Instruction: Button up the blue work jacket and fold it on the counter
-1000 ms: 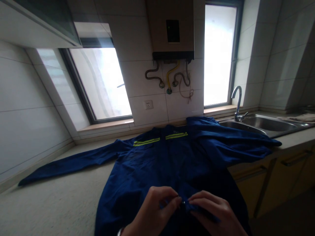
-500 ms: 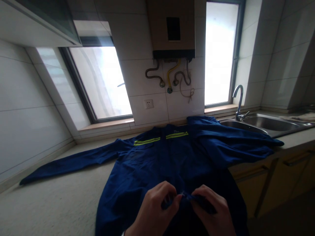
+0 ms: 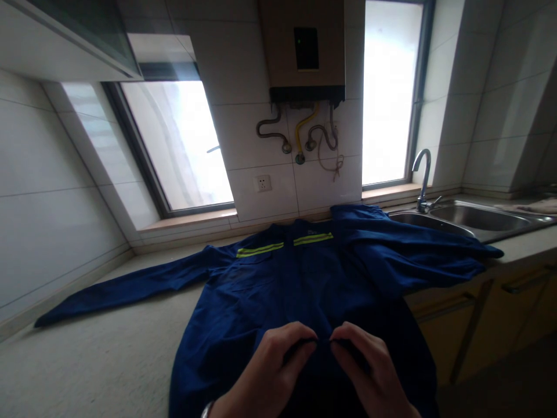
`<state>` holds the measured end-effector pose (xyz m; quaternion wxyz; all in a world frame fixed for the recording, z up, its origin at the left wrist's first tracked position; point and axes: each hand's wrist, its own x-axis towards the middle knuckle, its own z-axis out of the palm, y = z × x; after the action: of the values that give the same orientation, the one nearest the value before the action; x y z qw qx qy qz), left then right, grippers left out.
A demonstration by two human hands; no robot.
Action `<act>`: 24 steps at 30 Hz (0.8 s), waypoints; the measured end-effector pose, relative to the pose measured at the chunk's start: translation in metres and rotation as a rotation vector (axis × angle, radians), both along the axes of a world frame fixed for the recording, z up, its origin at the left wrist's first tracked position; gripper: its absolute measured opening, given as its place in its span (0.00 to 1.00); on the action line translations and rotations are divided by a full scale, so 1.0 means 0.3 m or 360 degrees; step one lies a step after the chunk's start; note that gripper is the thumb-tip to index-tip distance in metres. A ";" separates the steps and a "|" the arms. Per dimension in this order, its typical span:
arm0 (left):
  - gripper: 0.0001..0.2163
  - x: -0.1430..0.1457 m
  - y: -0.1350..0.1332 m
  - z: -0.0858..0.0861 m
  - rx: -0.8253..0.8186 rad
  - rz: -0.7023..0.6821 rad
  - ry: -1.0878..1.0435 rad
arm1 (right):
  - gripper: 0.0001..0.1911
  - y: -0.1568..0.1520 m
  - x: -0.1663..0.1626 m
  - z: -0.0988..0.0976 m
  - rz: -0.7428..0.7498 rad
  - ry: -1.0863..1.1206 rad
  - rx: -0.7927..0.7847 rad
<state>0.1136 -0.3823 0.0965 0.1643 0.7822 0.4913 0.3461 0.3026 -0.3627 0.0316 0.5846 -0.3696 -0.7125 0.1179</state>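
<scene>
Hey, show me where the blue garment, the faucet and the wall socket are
Blue garment (image 3: 300, 284): head view, on the middle of its front.
Faucet (image 3: 425, 181): head view, on its upright neck.
Wall socket (image 3: 263, 183): head view, on its faceplate.

Countertop (image 3: 100, 342) beside jacket (image 3: 252, 296) leaves room; faucet (image 3: 421, 203) obstructs behind.
</scene>
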 end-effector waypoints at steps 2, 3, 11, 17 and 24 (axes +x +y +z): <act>0.06 -0.006 0.003 -0.015 -0.0071 0.0057 0.0004 | 0.11 0.012 -0.007 -0.020 -0.0051 0.0049 -0.0019; 0.06 -0.007 0.005 -0.019 -0.0101 0.0075 0.0011 | 0.12 0.017 -0.011 -0.028 -0.0044 0.0059 -0.0038; 0.07 0.021 0.005 -0.007 -0.0148 -0.0049 0.0034 | 0.10 0.025 -0.027 -0.030 0.0045 0.0076 -0.0027; 0.06 0.027 0.000 -0.020 -0.0084 -0.0065 0.0041 | 0.11 0.018 -0.015 -0.037 0.0133 0.0011 0.0025; 0.05 0.031 0.000 -0.020 -0.0018 -0.0032 0.0012 | 0.14 0.020 -0.015 -0.045 0.0195 0.0009 0.0113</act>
<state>0.1229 -0.3823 0.0904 0.1701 0.7875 0.4860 0.3387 0.2981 -0.3566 0.0182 0.5911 -0.3039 -0.7359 0.1292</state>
